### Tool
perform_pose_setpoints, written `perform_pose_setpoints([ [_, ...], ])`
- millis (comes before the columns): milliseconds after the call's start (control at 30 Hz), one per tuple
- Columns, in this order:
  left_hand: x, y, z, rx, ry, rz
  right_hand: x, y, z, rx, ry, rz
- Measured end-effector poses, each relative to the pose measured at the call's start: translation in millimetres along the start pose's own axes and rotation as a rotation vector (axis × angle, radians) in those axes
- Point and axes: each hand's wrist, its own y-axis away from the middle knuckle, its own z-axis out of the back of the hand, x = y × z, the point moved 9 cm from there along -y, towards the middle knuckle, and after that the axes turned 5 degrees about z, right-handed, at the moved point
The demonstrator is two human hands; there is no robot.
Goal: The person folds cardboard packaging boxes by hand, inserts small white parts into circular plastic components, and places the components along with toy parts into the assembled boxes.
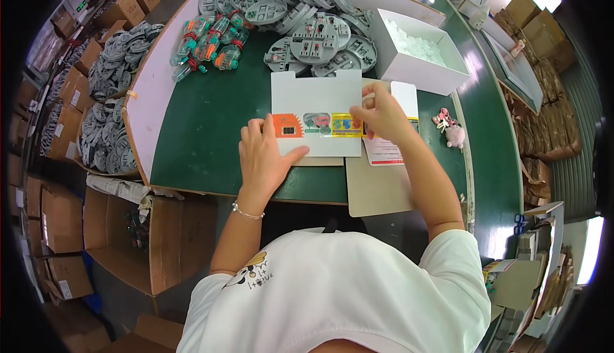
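Note:
A flat white carton (315, 91) with a notch in its top edge lies on the green table in front of me. Across it runs a printed strip: an orange toothed part (296, 122) at the left, a picture in the middle and a yellow label (342, 124) at the right. My left hand (263, 154) rests at the carton's left edge, its fingers by the orange part and its thumb stretched out along the lower side. At the right edge my right hand (384, 115) pinches the yellow label's end between thumb and fingers.
Grey round plastic discs (314, 38) and clear bottles with green and orange parts (208, 42) lie at the back. An open white box (441, 74) stands right, near a pink plush charm (455, 136). Under the carton are printed sheets and a beige board (378, 193).

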Motion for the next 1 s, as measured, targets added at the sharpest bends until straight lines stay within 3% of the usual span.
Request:
perform_pose_setpoints([
  [67, -2.8, -2.9, 11.7, -0.087, -0.002, -0.031, 21.6, 12.0, 14.6, -0.055, -0.085, 0.153],
  [167, 7.8, -22.7, 24.0, 0.122, 1.127, 0.142, 55.3, 32.8, 34.9, -0.082, -0.150, 0.256],
  [200, 6.4, -27.7, 35.2, 0.123, 1.127, 0.144, 66.9, 41.3, 40.2, -0.080, -0.179, 0.277],
  [300, -22.2, -39.6, 76.4, 0.278, 1.264, -0.105, 102.5, 64.4, 55.4, -0.097, -0.254, 0.378],
  [333, -21.0, -40.9, 85.7, 0.281, 1.261, -0.107, 115.3, 72.8, 61.0, -0.114, -0.296, 0.453],
  [433, -47.6, -31.9, 109.3, 0.433, 0.972, -0.442, 127.5, 93.2, 74.2, -0.214, -0.308, 0.642],
  [500, -73.8, -28.9, 132.3, 0.452, 0.810, -0.450, 136.2, 115.2, 86.1, -0.365, -0.247, 0.866],
  [567, -97.6, -20.7, 139.4, 0.479, 0.489, -0.451, 132.7, 128.0, 81.3, -0.401, -0.153, 0.939],
  [600, -99.8, -16.7, 133.5, 0.478, 0.487, -0.455, 131.3, 137.2, 76.3, -0.436, -0.057, 1.008],
  [667, -94.8, -11.8, 136.7, 0.037, 0.326, -0.543, 120.4, 149.3, 63.5, -0.477, 0.042, 1.076],
  [700, -94.4, -5.6, 138.9, -0.182, 0.243, -0.582, 107.1, 153.6, 62.1, -0.616, 0.075, 1.023],
  [733, -97.8, -3.2, 127.1, -0.178, 0.244, -0.588, 93.3, 157.9, 59.4, -0.751, 0.109, 0.962],
  [767, -97.1, 1.7, 129.4, -0.275, 0.455, -0.591, 81.2, 160.5, 57.8, -0.882, 0.142, 0.896],
  [833, -80.2, 12.0, 130.7, -0.469, 0.875, -0.575, 70.9, 154.3, 47.7, -0.878, -0.016, 0.969],
  [900, -66.6, 18.0, 109.4, -0.468, 0.859, -0.538, 59.3, 152.6, 41.5, -0.857, -0.339, 1.115],
  [933, -58.0, 20.9, 99.0, -0.475, 0.843, -0.502, 54.5, 150.4, 35.8, -0.862, -0.340, 1.108],
  [1000, -48.3, 27.9, 84.4, -0.478, 0.826, -0.467, 32.4, 129.4, 27.3, -0.750, -0.663, 0.968],
])
